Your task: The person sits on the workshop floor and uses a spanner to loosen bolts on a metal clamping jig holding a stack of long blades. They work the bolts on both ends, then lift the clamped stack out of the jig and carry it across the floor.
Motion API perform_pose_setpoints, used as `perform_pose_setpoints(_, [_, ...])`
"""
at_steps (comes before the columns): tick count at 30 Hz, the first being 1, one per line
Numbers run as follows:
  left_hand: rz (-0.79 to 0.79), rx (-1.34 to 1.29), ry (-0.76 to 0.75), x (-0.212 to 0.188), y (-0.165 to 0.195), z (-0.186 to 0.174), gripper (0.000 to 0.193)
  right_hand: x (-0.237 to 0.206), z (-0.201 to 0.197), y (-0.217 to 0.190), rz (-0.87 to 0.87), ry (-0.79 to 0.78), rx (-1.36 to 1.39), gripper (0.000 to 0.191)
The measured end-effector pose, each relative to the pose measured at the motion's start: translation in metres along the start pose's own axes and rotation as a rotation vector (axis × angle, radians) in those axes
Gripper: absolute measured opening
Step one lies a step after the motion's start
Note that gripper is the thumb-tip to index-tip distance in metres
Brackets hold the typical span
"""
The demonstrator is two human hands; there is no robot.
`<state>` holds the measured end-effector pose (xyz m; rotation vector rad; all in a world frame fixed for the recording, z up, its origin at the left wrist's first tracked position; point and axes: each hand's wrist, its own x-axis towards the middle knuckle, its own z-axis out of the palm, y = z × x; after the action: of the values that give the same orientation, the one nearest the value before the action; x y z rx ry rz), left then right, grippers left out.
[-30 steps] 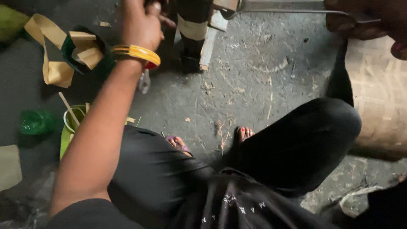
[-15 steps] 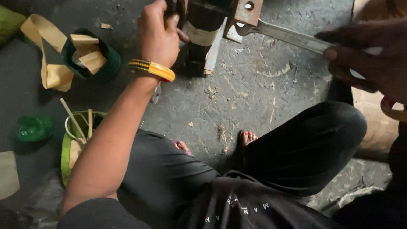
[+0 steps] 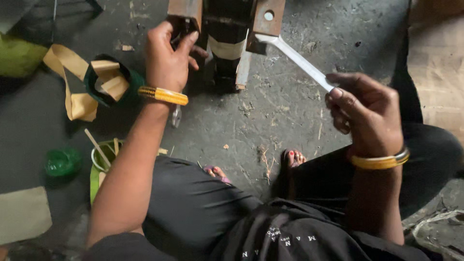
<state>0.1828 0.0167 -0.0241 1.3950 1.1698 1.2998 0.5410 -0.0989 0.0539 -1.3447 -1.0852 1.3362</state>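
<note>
Head view, floor-level work area.

Item: dark upright block (image 3: 226, 43) between two rust-brown metal plates (image 3: 266, 19), top centre; a pale tan band wraps its middle.

Item: flat silver wrench (image 3: 297, 60), running diagonally from the right plate down to the right hand (image 3: 365, 113). Thumb and fingers are pinched together on the wrench's free end. Yellow bangle at that wrist.

Item: left hand (image 3: 166, 60), curled against the left plate; whether it clasps anything cannot be told. Yellow bangle (image 3: 163, 95) at the wrist.

Item: loose tan tape strip (image 3: 72, 82) spilling from a dark green roll (image 3: 126, 81), left of the left hand.

Item: green cup (image 3: 100, 164) with wooden sticks, near the left forearm; round green lid (image 3: 62, 162) just left of it; pale card sheet (image 3: 23, 212), lower left.

Change since the earlier frames: the wrench handle has swung lower, the right hand has come fully into view, and the block sits higher in frame.
</note>
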Motion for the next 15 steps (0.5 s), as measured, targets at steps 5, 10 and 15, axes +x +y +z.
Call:
perform_pose_setpoints(5, [0.055, 0.1, 0.016, -0.003, -0.007, -0.004, 0.006, 0.023, -0.002, -0.01, -0.405, -0.116, -0.825, 0.046])
perform_pose_setpoints(10, [-0.006, 0.143, -0.014, -0.002, -0.016, -0.005, 0.007, 0.023, 0.005, 0.011, -0.57, 0.1, -1.206, 0.036])
perform_pose_setpoints(15, [0.013, 0.087, 0.116, -0.005, -0.037, -0.015, 0.033, 0.004, -0.025, 0.028, -0.483, -0.005, -0.614, 0.023])
